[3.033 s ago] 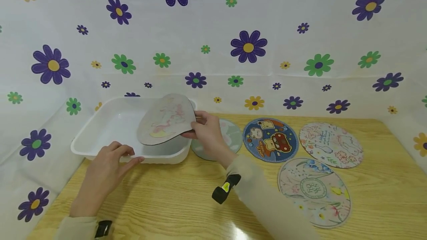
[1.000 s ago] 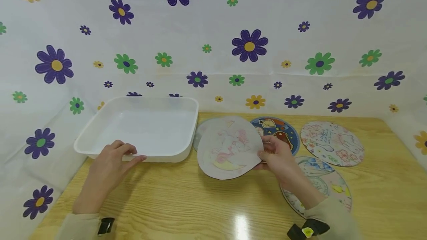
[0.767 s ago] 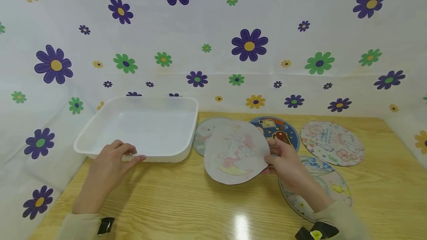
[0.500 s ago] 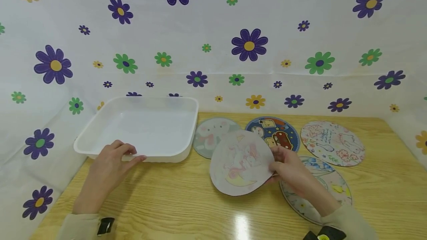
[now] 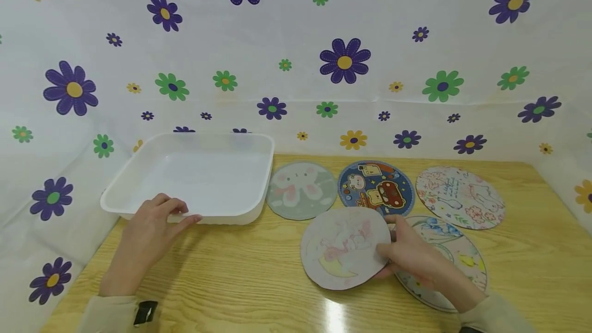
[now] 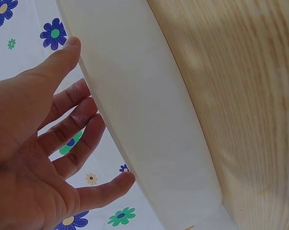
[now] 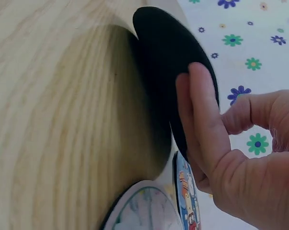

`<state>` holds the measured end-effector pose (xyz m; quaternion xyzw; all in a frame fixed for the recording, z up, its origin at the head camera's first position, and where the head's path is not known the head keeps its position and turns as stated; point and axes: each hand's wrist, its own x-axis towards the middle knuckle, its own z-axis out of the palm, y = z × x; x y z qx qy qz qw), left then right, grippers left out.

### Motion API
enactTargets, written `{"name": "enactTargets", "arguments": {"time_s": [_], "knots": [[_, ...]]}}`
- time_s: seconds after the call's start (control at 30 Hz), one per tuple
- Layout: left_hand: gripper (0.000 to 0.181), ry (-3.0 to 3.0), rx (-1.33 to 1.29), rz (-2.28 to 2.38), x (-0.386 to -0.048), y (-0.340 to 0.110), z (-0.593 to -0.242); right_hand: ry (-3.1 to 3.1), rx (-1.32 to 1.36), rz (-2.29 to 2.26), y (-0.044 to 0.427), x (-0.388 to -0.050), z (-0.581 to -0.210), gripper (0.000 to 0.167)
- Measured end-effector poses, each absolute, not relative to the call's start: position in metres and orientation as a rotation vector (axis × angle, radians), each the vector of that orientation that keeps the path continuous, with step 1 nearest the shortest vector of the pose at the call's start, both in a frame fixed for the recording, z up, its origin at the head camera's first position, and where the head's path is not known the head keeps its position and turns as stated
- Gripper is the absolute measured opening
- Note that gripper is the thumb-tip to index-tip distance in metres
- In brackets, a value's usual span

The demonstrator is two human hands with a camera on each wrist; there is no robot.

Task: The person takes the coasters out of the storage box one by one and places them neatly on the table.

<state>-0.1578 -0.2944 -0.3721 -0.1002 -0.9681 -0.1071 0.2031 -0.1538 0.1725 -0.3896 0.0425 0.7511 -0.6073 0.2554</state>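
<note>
My right hand [image 5: 411, 251] pinches the right edge of a round mouse pad [image 5: 344, 251], pale pink with a unicorn and a yellow moon. The pad is tilted just above the table, and in the right wrist view its black underside [image 7: 163, 57] shows, fingers flat against it. On the left stands a white plastic basin [image 5: 250, 214] with nothing inside. My left hand [image 5: 150, 238] holds its front rim; in the left wrist view the thumb [image 6: 63, 60] touches the rim and some fingertips are hidden behind it.
Several more round mouse pads lie flat: a grey-green rabbit one [image 5: 300, 194], a dark blue cartoon one [image 5: 376, 189], a floral sketch one [image 5: 460, 197] and a flower-print one [image 5: 462, 266], partly covered by my right arm. Behind the wooden table [image 5: 222, 281] hangs a flowered cloth [image 5: 393, 14].
The right hand has carried the unicorn mouse pad out of the basin's area, rightwards and then nearer and lower over the table, uncovering the rabbit and blue pads. The left hand stays on the rim.
</note>
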Motion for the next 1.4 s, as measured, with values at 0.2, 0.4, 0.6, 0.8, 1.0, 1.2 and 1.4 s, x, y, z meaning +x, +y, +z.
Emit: {"name": "enactTargets", "arguments": {"time_s": [0.2,0.4,0.6,0.8,1.0,1.2,1.4], "knots": [[0.021,-2.701,-0.29,-0.323,-0.158,-0.295,-0.372,1.99,0.093,-1.618,0.173,-0.149,-0.394,0.085],[0.021,-2.706,-0.283,-0.325,-0.158,-0.295,-0.371,1.981,0.131,-1.608,0.173,-0.148,-0.396,0.072],[0.021,-2.72,-0.273,-0.324,-0.158,-0.297,-0.372,2.031,0.19,-1.568,0.172,-0.155,-0.4,0.063],[0.022,-2.729,-0.259,-0.322,-0.158,-0.296,-0.371,2.215,0.135,-1.409,0.173,-0.166,-0.397,0.051],[0.022,-2.73,-0.271,-0.332,-0.159,-0.296,-0.37,2.498,-0.053,-1.183,0.18,-0.176,-0.393,0.033],[0.022,-2.747,-0.26,-0.331,-0.159,-0.296,-0.369,2.616,-0.204,-1.094,0.182,-0.182,-0.393,0.026],[0.023,-2.797,-0.206,-0.336,-0.157,-0.295,-0.366,2.718,-0.283,-0.961,0.179,-0.185,-0.396,0.02]]}}
